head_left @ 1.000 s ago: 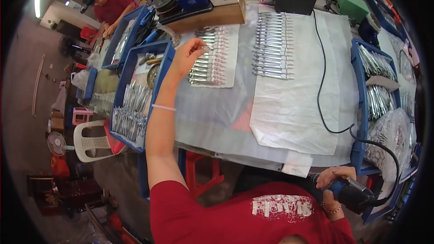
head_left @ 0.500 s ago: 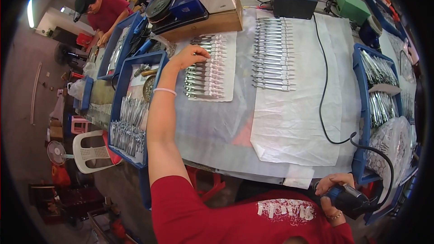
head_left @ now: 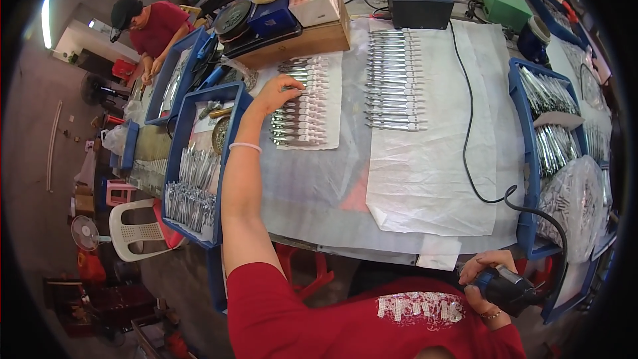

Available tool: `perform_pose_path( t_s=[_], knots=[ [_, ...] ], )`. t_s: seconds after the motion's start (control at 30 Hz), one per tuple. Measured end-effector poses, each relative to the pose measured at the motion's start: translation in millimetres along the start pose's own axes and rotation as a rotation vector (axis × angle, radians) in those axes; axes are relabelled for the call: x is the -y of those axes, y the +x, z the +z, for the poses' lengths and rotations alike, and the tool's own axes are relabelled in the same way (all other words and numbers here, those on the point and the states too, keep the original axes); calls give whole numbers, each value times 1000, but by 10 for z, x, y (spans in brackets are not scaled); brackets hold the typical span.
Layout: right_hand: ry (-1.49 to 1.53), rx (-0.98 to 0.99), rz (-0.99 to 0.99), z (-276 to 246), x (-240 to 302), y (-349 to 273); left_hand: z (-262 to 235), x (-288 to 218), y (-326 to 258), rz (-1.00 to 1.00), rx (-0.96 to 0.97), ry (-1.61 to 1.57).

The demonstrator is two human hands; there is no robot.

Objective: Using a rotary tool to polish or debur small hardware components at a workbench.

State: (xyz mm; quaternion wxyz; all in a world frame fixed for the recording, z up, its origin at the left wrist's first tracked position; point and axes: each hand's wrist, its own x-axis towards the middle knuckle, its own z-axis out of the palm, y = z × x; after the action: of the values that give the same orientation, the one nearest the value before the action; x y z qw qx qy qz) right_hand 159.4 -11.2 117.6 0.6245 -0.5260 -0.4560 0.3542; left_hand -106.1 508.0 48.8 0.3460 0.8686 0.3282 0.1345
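Observation:
My left hand (head_left: 280,95) reaches over the left row of slim silver metal handles (head_left: 299,118), laid side by side on white paper. Its fingers are bent together at one handle near the row's middle; whether they grip it is hidden. At the lower right, my right hand (head_left: 480,279) is wrapped round a black and blue corded power tool (head_left: 508,290), held close to my body beyond the table's front edge. A second row of similar silver handles (head_left: 395,86) lies on a larger white sheet (head_left: 432,193), apart from both hands.
Blue trays of metal parts flank the table: a left tray (head_left: 174,149) and a right tray (head_left: 531,206). The tool's black cable (head_left: 470,126) crosses the sheet from a black box (head_left: 420,5). A wooden box (head_left: 292,46) stands at the back; a co-worker (head_left: 159,30) sits far left.
The view has shifted slightly. My left hand stays over the same part of the left row, and my right hand keeps its hold on the power tool.

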Motion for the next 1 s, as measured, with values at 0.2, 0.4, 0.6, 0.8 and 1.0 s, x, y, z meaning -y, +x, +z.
perform_pose_path(
  t_s=[0.2,0.4,0.6,0.8,1.0],
  knots=[
    [-34,6,26,22,19,-27,14,-20,-9,-24,-44,148],
    [-110,38,33,35,55,-19,-27,19,66,-177,54,8],
    [-138,41,68,53,55,-6,-87,89,154,-149,165,-93],
    [-167,43,85,47,43,-2,-87,-15,139,-297,117,-255],
    [-186,57,76,37,42,12,-70,-219,122,-100,16,16]
  ],
)
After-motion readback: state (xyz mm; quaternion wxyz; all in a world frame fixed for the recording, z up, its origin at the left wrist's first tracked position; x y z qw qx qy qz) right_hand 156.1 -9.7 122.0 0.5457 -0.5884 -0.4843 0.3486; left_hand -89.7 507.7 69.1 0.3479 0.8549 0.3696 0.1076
